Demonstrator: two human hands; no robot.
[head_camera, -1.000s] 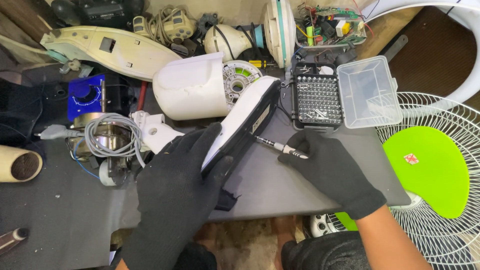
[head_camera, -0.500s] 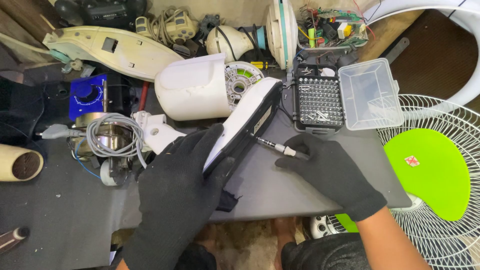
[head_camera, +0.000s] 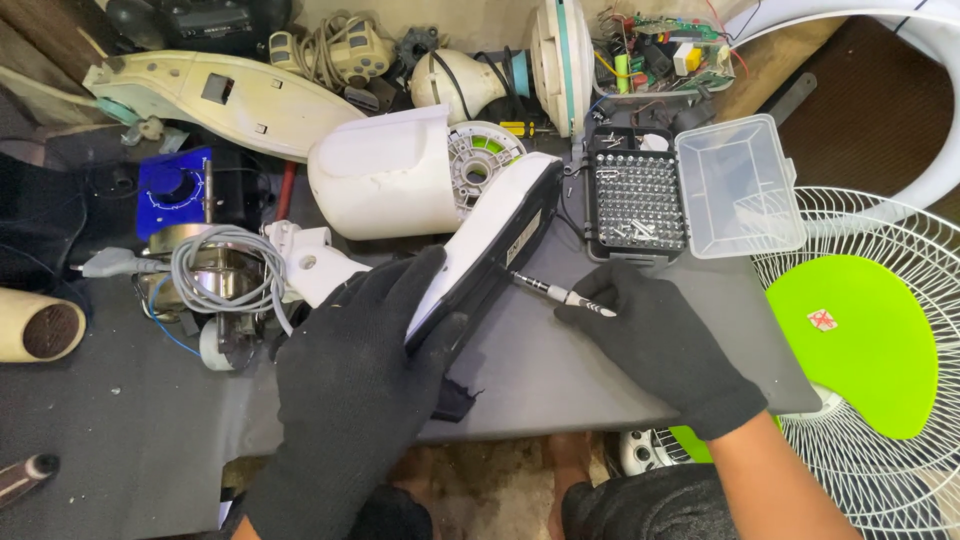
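My left hand (head_camera: 355, 385), in a black glove, grips the near end of a long white and black appliance housing (head_camera: 495, 235) and holds it tilted on edge over the grey work surface (head_camera: 540, 370). My right hand (head_camera: 660, 345), also gloved in black, holds a slim metal screwdriver (head_camera: 555, 293). Its tip is pressed into the dark side of the housing. A white motor cover (head_camera: 385, 170) lies right behind the housing.
An open black case of screwdriver bits (head_camera: 635, 200) with a clear lid (head_camera: 740, 185) sits at the right. A white wire fan guard (head_camera: 880, 380) with a green blade lies further right. A coiled grey cord (head_camera: 220, 270), a blue part (head_camera: 175, 185) and fan parts crowd the left and back.
Almost nothing has moved. Both hands keep their grip, and the screwdriver stays set against the housing's side.
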